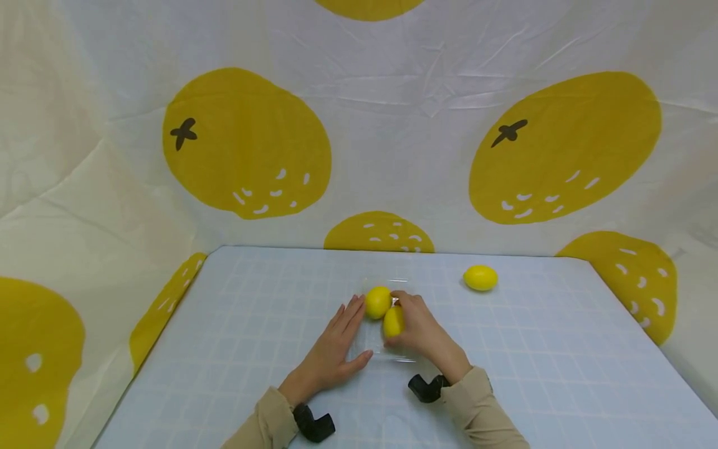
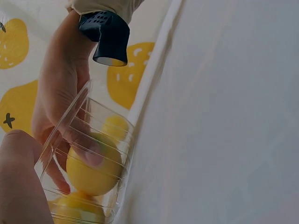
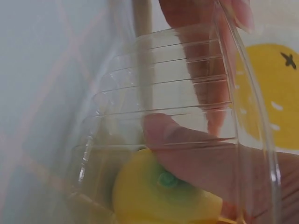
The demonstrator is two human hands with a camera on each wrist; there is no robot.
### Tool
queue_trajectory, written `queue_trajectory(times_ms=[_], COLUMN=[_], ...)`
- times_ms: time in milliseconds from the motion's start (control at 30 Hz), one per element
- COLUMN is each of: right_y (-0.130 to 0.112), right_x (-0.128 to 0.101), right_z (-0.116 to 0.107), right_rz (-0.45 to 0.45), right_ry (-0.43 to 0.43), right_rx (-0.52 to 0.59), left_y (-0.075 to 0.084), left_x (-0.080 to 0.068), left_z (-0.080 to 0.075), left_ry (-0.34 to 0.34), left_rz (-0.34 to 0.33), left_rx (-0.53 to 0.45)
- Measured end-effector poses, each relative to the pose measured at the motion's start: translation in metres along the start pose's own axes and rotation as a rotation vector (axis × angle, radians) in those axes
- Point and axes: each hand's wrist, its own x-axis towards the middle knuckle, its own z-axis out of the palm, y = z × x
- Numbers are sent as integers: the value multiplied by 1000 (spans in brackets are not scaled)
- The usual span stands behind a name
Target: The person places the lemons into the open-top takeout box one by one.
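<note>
A clear plastic container (image 1: 387,349) sits mid-table with two yellow lemons in it. My right hand (image 1: 412,321) reaches into it and grips the nearer lemon (image 1: 393,322), thumb and fingers curled around it. The other lemon (image 1: 378,302) lies just behind, touching it. My left hand (image 1: 344,333) rests flat against the container's left side, fingers straight. The left wrist view looks through the ribbed container wall (image 2: 100,140) at the held lemon (image 2: 91,170). In the right wrist view a finger presses that lemon (image 3: 154,196) behind the container wall (image 3: 177,70).
A third lemon (image 1: 480,277) lies loose on the blue grid tablecloth (image 1: 533,362), to the back right of the container. White cloth with big yellow fruit prints (image 1: 247,143) walls the table at the back and on both sides.
</note>
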Motion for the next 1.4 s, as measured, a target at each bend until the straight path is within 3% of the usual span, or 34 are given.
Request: queue_trajectory(times_ms=[233,633,1067,1233,1400], right_y=[1,1,11,27,48], right_x=[1,-2,-3,-1,2], right_z=[-1,-2,-40,-57,-69], right_rz=[9,-61,-38,-50,36], right_ry=[-8,8,-2,100,295], right_rx=[9,-33,90,136,198], left_y=[0,1,4,5,5], left_x=[1,-1,0,0,1], left_z=[0,-1,1,0,1], left_ry=[0,12,-6,11,20], left_rz=[-4,-2,-22,-3,10], left_rx=[-6,-15,-22,-13,-7])
